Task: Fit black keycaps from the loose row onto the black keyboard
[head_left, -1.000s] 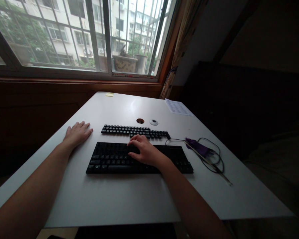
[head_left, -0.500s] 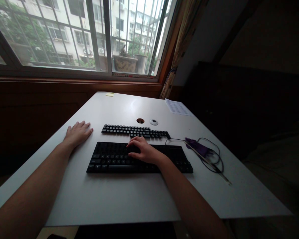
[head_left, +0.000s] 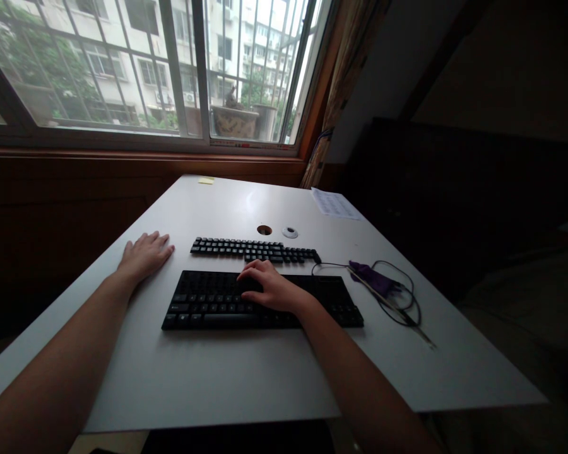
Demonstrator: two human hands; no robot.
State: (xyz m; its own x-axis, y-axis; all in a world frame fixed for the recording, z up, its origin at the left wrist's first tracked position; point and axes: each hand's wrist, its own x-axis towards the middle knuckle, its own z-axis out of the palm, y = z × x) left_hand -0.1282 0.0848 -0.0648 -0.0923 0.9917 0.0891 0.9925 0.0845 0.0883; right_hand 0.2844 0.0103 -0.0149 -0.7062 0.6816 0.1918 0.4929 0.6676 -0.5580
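Note:
A black keyboard (head_left: 203,318) lies on the white desk, keycaps showing in its near left rows while its upper area looks dark and bare. Over its middle, my right hand (head_left: 272,289) is curled down, thumb and fingers bent onto the keys. What sits between the fingertips is too dark to make out. Behind the keyboard stand rows of loose black keycaps (head_left: 227,248), lined up on the desk. My left hand (head_left: 145,255) rests flat on the desk left of these rows, fingers stretched out, holding nothing.
Right of the keyboard lie a purple pouch (head_left: 373,279), a coiled black cable (head_left: 414,296) and a thin stick (head_left: 423,337). Farther back are a cable hole (head_left: 264,230), its round cover (head_left: 290,232), printed paper (head_left: 335,203) and a yellow sticky note (head_left: 206,180). A window stands behind.
The whole view has shifted slightly left. Both hands stay in about the same place relative to the keyboard and desk.

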